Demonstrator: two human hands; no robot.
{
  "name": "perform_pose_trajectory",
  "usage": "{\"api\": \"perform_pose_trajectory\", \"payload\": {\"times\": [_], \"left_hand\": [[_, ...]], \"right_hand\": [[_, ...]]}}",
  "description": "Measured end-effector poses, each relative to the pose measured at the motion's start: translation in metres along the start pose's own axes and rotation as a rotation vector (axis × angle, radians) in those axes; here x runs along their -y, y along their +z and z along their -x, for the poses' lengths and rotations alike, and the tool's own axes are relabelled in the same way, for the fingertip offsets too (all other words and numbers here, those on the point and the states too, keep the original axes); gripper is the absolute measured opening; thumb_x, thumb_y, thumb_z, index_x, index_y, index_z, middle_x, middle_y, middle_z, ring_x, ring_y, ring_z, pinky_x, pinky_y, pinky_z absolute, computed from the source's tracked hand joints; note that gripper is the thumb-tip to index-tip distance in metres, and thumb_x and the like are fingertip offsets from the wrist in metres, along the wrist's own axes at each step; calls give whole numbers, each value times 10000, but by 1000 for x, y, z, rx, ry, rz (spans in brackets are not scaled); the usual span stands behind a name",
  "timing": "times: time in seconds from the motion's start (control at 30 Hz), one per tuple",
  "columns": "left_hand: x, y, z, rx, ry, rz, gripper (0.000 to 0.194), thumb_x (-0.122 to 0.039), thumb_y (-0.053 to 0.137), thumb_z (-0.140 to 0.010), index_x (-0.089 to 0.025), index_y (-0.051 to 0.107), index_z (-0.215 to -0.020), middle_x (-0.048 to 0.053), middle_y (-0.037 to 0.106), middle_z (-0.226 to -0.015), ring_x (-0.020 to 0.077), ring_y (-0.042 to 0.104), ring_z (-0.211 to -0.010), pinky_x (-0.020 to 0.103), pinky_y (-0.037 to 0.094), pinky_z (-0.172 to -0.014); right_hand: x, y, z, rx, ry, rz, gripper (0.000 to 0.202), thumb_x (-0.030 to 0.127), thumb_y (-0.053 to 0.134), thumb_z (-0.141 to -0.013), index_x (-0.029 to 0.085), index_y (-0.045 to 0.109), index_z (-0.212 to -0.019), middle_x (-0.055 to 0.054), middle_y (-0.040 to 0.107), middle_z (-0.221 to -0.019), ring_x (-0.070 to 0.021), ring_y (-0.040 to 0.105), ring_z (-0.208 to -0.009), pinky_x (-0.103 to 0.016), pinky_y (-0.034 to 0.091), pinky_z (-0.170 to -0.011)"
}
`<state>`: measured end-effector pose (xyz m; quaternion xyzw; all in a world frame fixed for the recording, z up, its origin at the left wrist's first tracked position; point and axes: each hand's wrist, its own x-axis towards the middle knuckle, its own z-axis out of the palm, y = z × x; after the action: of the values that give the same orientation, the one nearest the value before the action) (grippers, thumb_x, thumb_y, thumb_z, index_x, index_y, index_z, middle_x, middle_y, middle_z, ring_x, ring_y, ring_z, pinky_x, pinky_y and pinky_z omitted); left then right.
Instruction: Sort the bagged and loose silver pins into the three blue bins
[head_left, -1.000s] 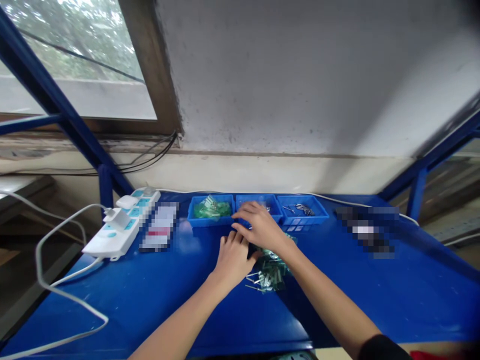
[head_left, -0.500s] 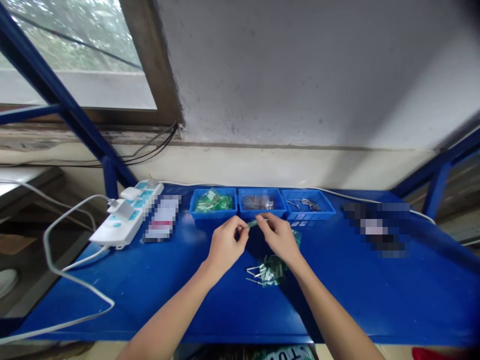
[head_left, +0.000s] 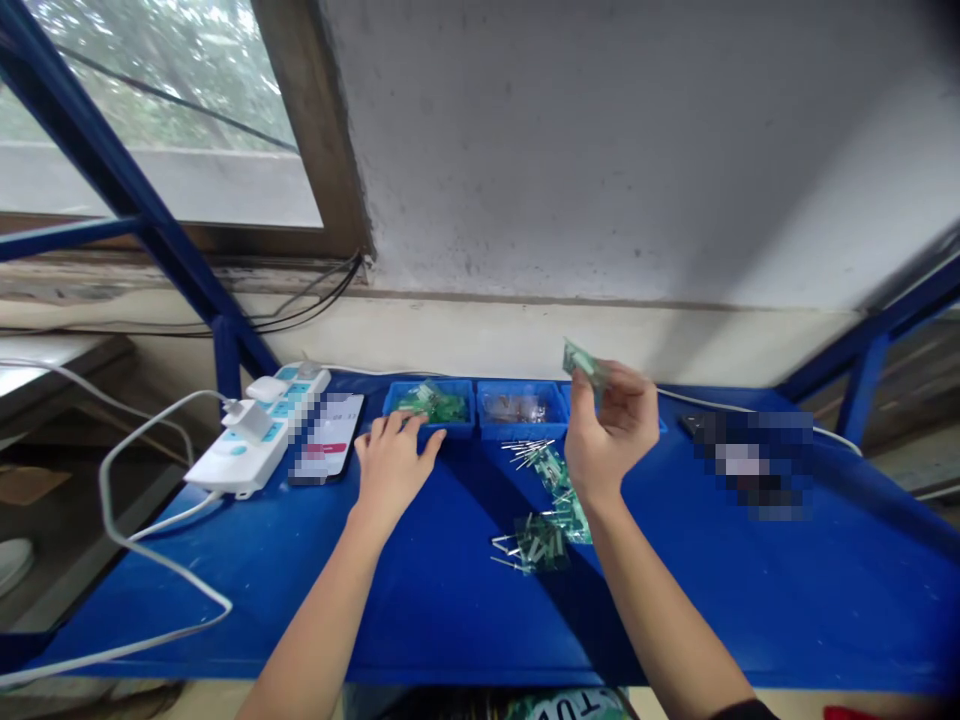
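Note:
My right hand [head_left: 613,430] is raised in front of the right-hand bin, pinching a small green clear plastic packet [head_left: 580,360] between thumb and fingers. What lies inside that packet is too small to name. My left hand [head_left: 394,455] has its fingers spread, holding nothing visible, at the front left edge of a blue bin [head_left: 450,432] with green packets [head_left: 439,403] in it. Below my right hand, several green packets [head_left: 551,478] and thin metal pins [head_left: 529,450] lie on the blue table. Another small pile of packets with pins [head_left: 541,543] sits nearer to me.
A middle blue bin [head_left: 517,431] holds clear packets [head_left: 514,407]; the right-hand bin is mostly behind my hand. To the left are a phone [head_left: 337,425] and a white power strip [head_left: 251,440] with a looping cable [head_left: 169,565]. A partly blurred dark object [head_left: 750,465] lies right.
My hands were together over the table at a green piece. Now the left has moved left to the green-packet bin, and the right has lifted up and right with the packet.

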<state>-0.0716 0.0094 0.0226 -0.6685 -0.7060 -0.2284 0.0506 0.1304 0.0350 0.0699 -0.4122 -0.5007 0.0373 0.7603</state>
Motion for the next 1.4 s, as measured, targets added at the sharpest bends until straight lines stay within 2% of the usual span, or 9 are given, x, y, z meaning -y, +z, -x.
{"api": "perform_pose_trajectory", "payload": {"times": [0.07, 0.23, 0.3, 0.47, 0.6, 0.7, 0.9, 1.17, 1.4], "left_hand": [[3, 5, -1, 58, 11, 0, 366, -463, 471, -875, -238, 606, -1130, 91, 571, -1242, 315, 449, -1155, 477, 337, -902], [-1, 10, 0, 8, 19, 75, 259, -346, 436, -904, -239, 607, -1066, 62, 627, -1128, 277, 506, -1070, 456, 355, -882], [0, 8, -1, -67, -2, 117, 227, -258, 397, -908, -222, 615, -961, 54, 649, -1016, 258, 534, -981, 417, 386, -849], [4, 2, -3, -97, 86, 279, 215, -226, 369, -916, -200, 581, -938, 46, 637, -936, 207, 562, -918, 324, 423, -849], [0, 2, -1, 20, 9, 56, 272, -385, 428, -898, -204, 597, -1012, 84, 629, -1002, 299, 529, -1003, 411, 417, -822], [0, 1, -2, 84, -64, -35, 359, -453, 412, -894, -205, 586, -1086, 107, 621, -1040, 332, 540, -1012, 427, 422, -765], [0, 3, -5, 161, 8, 189, 328, -391, 415, -905, -200, 556, -1131, 24, 646, -774, 220, 627, -762, 315, 436, -680], [-47, 25, 28, 359, 325, 416, 239, -350, 426, -907, -265, 592, -1057, 2, 679, -873, 163, 636, -720, 252, 447, -617], [-88, 54, 24, 351, 11, 275, 400, -568, 497, -813, -245, 660, -983, 62, 713, -884, 264, 657, -858, 316, 455, -702]], "right_hand": [[1, 12, 1, 45, -146, 90, 77, 227, 529, -847, 230, 513, -921, -62, 555, -966, -186, 567, -956, -387, 476, -834], [-14, 27, 36, 830, -252, 389, 160, 293, 541, -843, 226, 614, -969, -94, 616, -1032, -310, 422, -1188, -506, 377, -914], [-22, 16, 44, 948, -200, 475, 201, 343, 546, -846, 231, 632, -989, -91, 629, -1043, -336, 383, -1219, -528, 356, -914], [-43, -50, 34, 784, -102, 541, 213, 335, 489, -884, 197, 632, -961, -71, 654, -927, -249, 516, -1013, -407, 397, -890], [-68, -103, 36, 724, -37, 726, 250, 354, 490, -865, 179, 616, -990, -91, 638, -921, -249, 535, -927, -393, 413, -825], [-85, -122, 45, 744, 43, 874, 387, 410, 535, -816, 170, 571, -1118, -126, 613, -1039, -294, 512, -980, -417, 409, -790], [-96, -117, 50, 882, 174, 742, 334, 259, 507, -802, 184, 577, -1119, -62, 600, -828, -242, 517, -856, -369, 412, -755], [-97, -112, 53, 873, 77, 743, 297, 312, 525, -818, 163, 634, -1051, -111, 562, -945, -245, 507, -881, -378, 420, -806], [-81, -101, 61, 884, 28, 771, 270, 346, 530, -823, 206, 628, -1033, -87, 583, -952, -248, 488, -881, -364, 381, -745]]}}
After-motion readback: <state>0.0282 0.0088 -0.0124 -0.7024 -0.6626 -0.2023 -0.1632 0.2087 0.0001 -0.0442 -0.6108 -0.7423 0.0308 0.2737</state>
